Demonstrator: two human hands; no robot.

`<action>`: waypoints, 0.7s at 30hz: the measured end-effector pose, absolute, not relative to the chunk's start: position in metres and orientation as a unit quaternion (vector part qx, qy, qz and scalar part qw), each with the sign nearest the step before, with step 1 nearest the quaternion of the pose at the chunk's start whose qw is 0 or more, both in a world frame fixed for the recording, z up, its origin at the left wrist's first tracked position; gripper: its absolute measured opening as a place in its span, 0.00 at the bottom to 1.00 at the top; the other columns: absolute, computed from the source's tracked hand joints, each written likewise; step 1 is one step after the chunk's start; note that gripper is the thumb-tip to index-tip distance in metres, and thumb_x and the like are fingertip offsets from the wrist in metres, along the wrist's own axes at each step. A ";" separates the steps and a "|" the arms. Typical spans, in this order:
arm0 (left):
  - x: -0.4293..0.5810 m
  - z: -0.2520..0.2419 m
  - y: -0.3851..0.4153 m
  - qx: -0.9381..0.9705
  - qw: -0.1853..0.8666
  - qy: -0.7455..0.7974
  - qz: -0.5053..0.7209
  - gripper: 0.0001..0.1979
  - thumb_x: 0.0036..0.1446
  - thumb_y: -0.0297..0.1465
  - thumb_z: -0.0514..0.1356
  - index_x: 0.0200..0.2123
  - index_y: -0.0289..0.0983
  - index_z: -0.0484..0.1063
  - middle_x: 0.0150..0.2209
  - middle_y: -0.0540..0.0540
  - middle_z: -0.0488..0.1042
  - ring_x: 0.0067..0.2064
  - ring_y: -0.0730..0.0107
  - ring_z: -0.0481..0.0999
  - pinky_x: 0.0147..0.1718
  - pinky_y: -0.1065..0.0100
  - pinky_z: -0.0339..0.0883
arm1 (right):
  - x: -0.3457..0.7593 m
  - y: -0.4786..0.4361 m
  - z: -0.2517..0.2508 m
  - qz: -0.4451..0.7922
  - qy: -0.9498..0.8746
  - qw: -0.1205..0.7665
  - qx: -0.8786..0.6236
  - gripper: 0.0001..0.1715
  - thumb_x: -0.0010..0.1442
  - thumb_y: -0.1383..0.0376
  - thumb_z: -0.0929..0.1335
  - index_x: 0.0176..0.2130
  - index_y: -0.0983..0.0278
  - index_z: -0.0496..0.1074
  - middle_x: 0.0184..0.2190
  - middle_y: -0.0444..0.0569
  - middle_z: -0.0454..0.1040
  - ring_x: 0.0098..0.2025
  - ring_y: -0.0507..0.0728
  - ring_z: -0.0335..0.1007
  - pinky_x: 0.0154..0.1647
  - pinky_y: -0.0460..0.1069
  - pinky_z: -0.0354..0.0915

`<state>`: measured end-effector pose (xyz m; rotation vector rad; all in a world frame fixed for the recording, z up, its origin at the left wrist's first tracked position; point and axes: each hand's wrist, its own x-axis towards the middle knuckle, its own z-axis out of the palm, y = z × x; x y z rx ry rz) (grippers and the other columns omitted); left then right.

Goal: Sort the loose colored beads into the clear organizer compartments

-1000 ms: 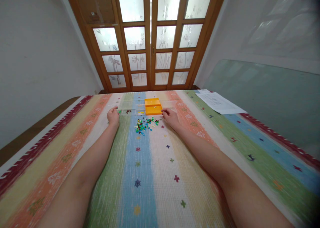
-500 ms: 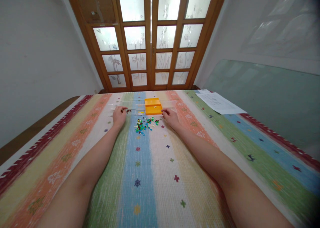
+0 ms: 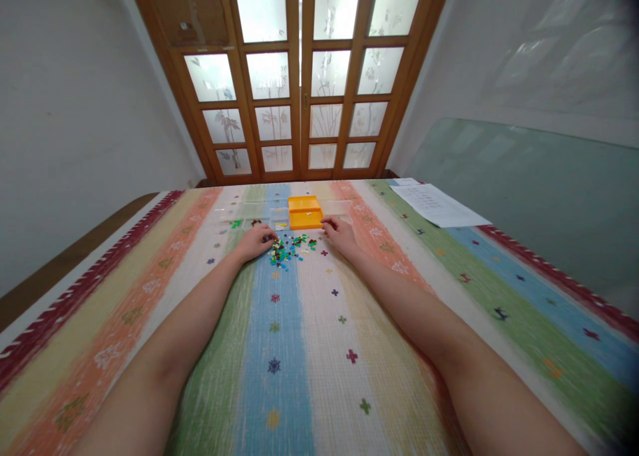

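My left hand [image 3: 257,241] is at the left edge of a loose pile of small coloured pieces [image 3: 282,252], its fingertips pinched together among them. Whatever lies between those fingers is too small to make out. The pieces are green, blue, dark red and pale yellow. My right hand [image 3: 341,235] has its fingers closed at the front right corner of an orange plastic box [image 3: 306,220] with its lid raised. Left of the box, small green pieces [image 3: 235,224] and dark red pieces [image 3: 256,222] sit in separate groups in what looks like a clear tray [image 3: 274,211].
A striped, patterned cloth [image 3: 294,389] covers the table. White printed sheets [image 3: 439,206] lie at the far right. Beyond the table are wooden doors with frosted panes [image 3: 277,120]; a pale green glass panel [image 3: 539,183] leans along the right wall.
My left hand has moved right and toward me, from the dark red group to the pile. The green group on the left is now uncovered. My right hand has stayed at the box corner.
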<state>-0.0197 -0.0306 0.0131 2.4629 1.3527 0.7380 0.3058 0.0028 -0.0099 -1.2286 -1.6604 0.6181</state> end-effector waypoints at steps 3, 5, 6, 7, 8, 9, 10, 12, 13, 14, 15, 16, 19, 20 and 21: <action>-0.018 0.015 -0.032 0.846 0.125 0.454 0.251 0.09 0.59 0.35 0.61 0.38 0.42 0.81 0.40 0.45 0.77 0.43 0.62 0.75 0.45 0.62 0.70 | 0.306 0.002 -0.009 0.249 -0.680 0.473 -0.501 0.14 0.63 0.62 0.65 0.44 0.59 0.79 0.39 0.47 0.81 0.39 0.57 0.76 0.44 0.52 0.71; -0.018 0.016 -0.032 0.846 0.128 0.453 0.252 0.09 0.59 0.36 0.61 0.38 0.42 0.81 0.40 0.44 0.77 0.43 0.61 0.76 0.45 0.62 0.70 | 0.306 0.002 -0.009 0.249 -0.680 0.476 -0.499 0.14 0.63 0.61 0.65 0.44 0.59 0.78 0.39 0.47 0.81 0.39 0.57 0.76 0.43 0.51 0.70; -0.018 0.016 -0.033 0.845 0.130 0.454 0.251 0.09 0.59 0.36 0.61 0.38 0.42 0.81 0.40 0.44 0.77 0.43 0.61 0.76 0.45 0.62 0.70 | 0.306 0.002 -0.010 0.251 -0.680 0.476 -0.499 0.14 0.63 0.61 0.65 0.44 0.59 0.78 0.39 0.47 0.81 0.39 0.57 0.76 0.43 0.51 0.70; -0.017 0.016 -0.033 0.844 0.132 0.456 0.250 0.09 0.59 0.36 0.61 0.38 0.42 0.81 0.40 0.45 0.77 0.43 0.61 0.76 0.45 0.62 0.70 | 0.306 0.002 -0.010 0.252 -0.680 0.476 -0.498 0.14 0.63 0.61 0.65 0.44 0.59 0.78 0.39 0.47 0.81 0.39 0.57 0.76 0.43 0.51 0.70; -0.017 0.016 -0.033 0.843 0.134 0.457 0.249 0.09 0.59 0.36 0.62 0.38 0.43 0.81 0.40 0.45 0.77 0.43 0.61 0.76 0.45 0.63 0.70 | 0.306 0.003 -0.010 0.253 -0.680 0.475 -0.498 0.14 0.63 0.61 0.65 0.44 0.59 0.78 0.39 0.47 0.81 0.39 0.57 0.76 0.43 0.51 0.70; -0.017 0.016 -0.033 0.843 0.135 0.458 0.249 0.09 0.59 0.37 0.62 0.38 0.43 0.81 0.40 0.45 0.77 0.43 0.61 0.76 0.45 0.63 0.70 | 0.307 0.003 -0.011 0.254 -0.681 0.475 -0.496 0.14 0.63 0.61 0.65 0.44 0.59 0.78 0.39 0.47 0.81 0.39 0.57 0.76 0.43 0.51 0.70; -0.016 0.017 -0.033 0.842 0.136 0.458 0.251 0.09 0.59 0.37 0.62 0.38 0.42 0.81 0.40 0.45 0.77 0.43 0.61 0.76 0.45 0.63 0.70 | 0.307 0.003 -0.011 0.254 -0.682 0.476 -0.493 0.14 0.63 0.61 0.65 0.44 0.60 0.78 0.39 0.47 0.81 0.39 0.57 0.76 0.43 0.51 0.70; -0.015 0.017 -0.034 0.839 0.136 0.460 0.257 0.09 0.59 0.37 0.62 0.37 0.42 0.81 0.39 0.45 0.77 0.41 0.62 0.76 0.45 0.63 0.70 | 0.307 0.004 -0.013 0.255 -0.684 0.477 -0.489 0.15 0.63 0.60 0.64 0.44 0.60 0.78 0.39 0.47 0.81 0.39 0.57 0.75 0.42 0.51 0.70; -0.015 0.016 -0.034 0.836 0.136 0.462 0.261 0.08 0.59 0.37 0.62 0.36 0.42 0.81 0.39 0.45 0.77 0.41 0.62 0.76 0.44 0.63 0.70 | 0.307 0.005 -0.013 0.255 -0.684 0.478 -0.488 0.15 0.63 0.61 0.64 0.44 0.60 0.78 0.39 0.47 0.81 0.39 0.57 0.75 0.42 0.51 0.70; -0.014 0.016 -0.034 0.833 0.137 0.466 0.265 0.08 0.59 0.36 0.62 0.36 0.41 0.80 0.38 0.46 0.78 0.40 0.63 0.75 0.44 0.63 0.70 | 0.307 0.005 -0.014 0.254 -0.684 0.478 -0.489 0.15 0.63 0.61 0.64 0.44 0.60 0.78 0.38 0.47 0.81 0.38 0.57 0.75 0.42 0.51 0.70; -0.014 0.015 -0.033 0.828 0.138 0.471 0.270 0.08 0.59 0.36 0.62 0.36 0.41 0.80 0.38 0.46 0.78 0.39 0.63 0.75 0.43 0.63 0.69 | 0.307 0.006 -0.014 0.253 -0.684 0.477 -0.490 0.15 0.63 0.61 0.64 0.44 0.60 0.78 0.38 0.47 0.81 0.38 0.57 0.75 0.42 0.51 0.70; -0.014 0.013 -0.033 0.822 0.139 0.476 0.278 0.08 0.59 0.36 0.61 0.36 0.41 0.79 0.38 0.46 0.78 0.39 0.63 0.75 0.43 0.63 0.69 | 0.307 0.006 -0.014 0.252 -0.684 0.476 -0.492 0.14 0.63 0.61 0.64 0.44 0.59 0.78 0.38 0.47 0.81 0.38 0.57 0.75 0.42 0.51 0.70; -0.014 0.008 -0.029 0.785 0.152 0.509 0.319 0.07 0.59 0.36 0.61 0.36 0.41 0.77 0.36 0.47 0.79 0.36 0.63 0.76 0.40 0.64 0.69 | 0.307 0.005 -0.013 0.250 -0.682 0.473 -0.499 0.14 0.63 0.62 0.65 0.44 0.59 0.78 0.39 0.47 0.81 0.39 0.57 0.75 0.44 0.51 0.70; -0.015 0.005 -0.027 0.766 0.162 0.524 0.336 0.07 0.58 0.36 0.61 0.35 0.41 0.76 0.34 0.48 0.79 0.35 0.64 0.77 0.38 0.64 0.69 | 0.306 0.005 -0.012 0.248 -0.682 0.472 -0.500 0.14 0.63 0.62 0.65 0.44 0.59 0.78 0.40 0.47 0.81 0.40 0.57 0.76 0.45 0.51 0.70; -0.015 0.004 -0.025 0.744 0.175 0.539 0.354 0.06 0.58 0.36 0.60 0.35 0.41 0.75 0.33 0.48 0.79 0.34 0.65 0.77 0.37 0.65 0.69 | 0.306 0.004 -0.011 0.246 -0.682 0.471 -0.502 0.14 0.63 0.62 0.65 0.44 0.59 0.78 0.40 0.47 0.81 0.41 0.57 0.76 0.45 0.51 0.70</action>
